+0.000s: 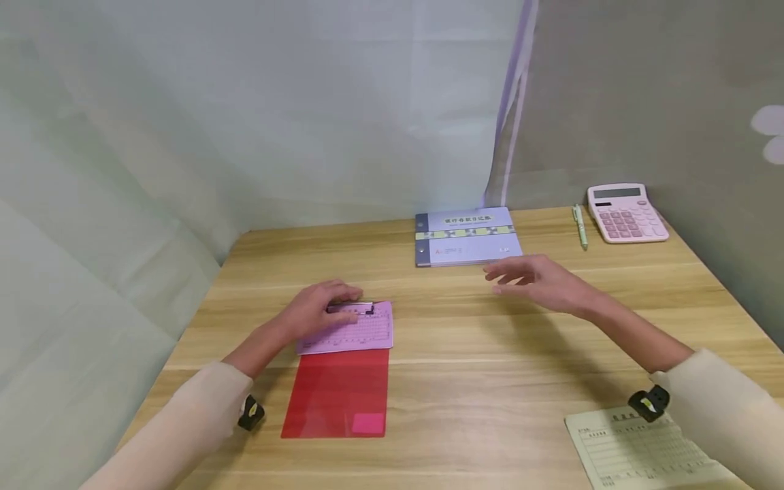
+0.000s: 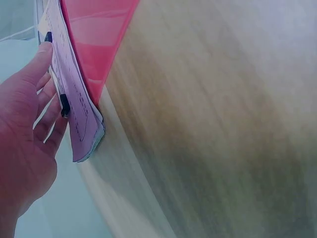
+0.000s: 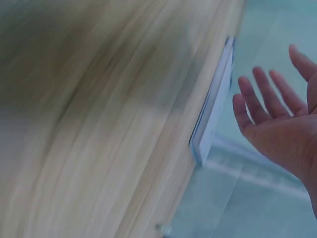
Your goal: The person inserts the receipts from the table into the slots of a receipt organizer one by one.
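A red clipboard (image 1: 335, 391) lies on the wooden table at left, with a pad of purple printed forms (image 1: 370, 333) over its upper half. My left hand (image 1: 315, 309) grips its top edge at the metal clip (image 1: 369, 307), thumb over the forms. In the left wrist view the thumb meets the clip's end and the fingertips are hidden behind the clip. Fingers spread and bent a little, my right hand (image 1: 548, 284) hovers in front of a blue-grey account book (image 1: 471, 252) and holds nothing. The right wrist view shows the book (image 3: 210, 114) edge-on beside the fingers.
At the back right a light green pen (image 1: 580, 228) lies beside a pink calculator (image 1: 626, 214). A pale green form pad (image 1: 631, 449) sits at front right, partly under the right sleeve (image 1: 723, 408). Pale cloth curtains (image 1: 367, 102) hang behind the table (image 1: 465, 381).
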`<state>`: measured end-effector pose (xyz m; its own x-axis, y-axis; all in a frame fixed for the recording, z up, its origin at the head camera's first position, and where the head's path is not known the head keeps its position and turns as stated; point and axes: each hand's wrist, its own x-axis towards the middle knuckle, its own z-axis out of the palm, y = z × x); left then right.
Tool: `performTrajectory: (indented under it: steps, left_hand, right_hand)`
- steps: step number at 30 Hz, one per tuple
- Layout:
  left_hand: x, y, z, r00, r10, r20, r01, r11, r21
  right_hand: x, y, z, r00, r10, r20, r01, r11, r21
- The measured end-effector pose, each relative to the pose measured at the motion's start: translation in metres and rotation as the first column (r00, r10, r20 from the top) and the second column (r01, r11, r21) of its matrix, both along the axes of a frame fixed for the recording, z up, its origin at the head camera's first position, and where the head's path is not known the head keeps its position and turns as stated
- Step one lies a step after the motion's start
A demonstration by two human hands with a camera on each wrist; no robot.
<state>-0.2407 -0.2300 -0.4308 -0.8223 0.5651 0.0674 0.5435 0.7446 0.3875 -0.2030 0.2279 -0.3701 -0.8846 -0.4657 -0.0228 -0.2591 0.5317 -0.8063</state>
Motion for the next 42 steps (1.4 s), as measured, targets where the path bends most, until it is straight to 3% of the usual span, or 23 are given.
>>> performTrajectory:
  steps: [10, 15, 20, 31, 42]
  left_hand:
    - [-0.002, -0.004, -0.001, 1.000, -0.019, 0.007, 0.018, 0.999, 0.033]
    - [-0.001, -0.004, -0.001, 1.000, -0.026, 0.003, 0.026, 0.998, 0.053]
    - [0.000, -0.004, -0.001, 1.000, -0.029, -0.009, 0.030, 0.998, 0.056]
    - [0.002, -0.004, -0.003, 1.000, -0.014, -0.011, 0.014, 0.998, 0.057]
    - [0.002, -0.002, 0.000, 1.000, 0.001, 0.009, -0.001, 0.999, 0.042]
  right_hand:
    - [0.029, 0.068, -0.001, 0.996, 0.080, -0.038, -0.077, 0.993, 0.088]
    - [0.046, 0.103, -0.009, 0.990, 0.125, -0.060, -0.117, 0.986, 0.115]
    - [0.060, 0.138, -0.021, 0.989, 0.117, -0.090, -0.105, 0.986, 0.133]
    - [0.089, 0.200, -0.053, 0.985, 0.173, 0.018, -0.173, 0.985, 0.010]
    - [0.112, 0.225, -0.072, 0.983, 0.167, 0.082, -0.159, 0.983, -0.092]
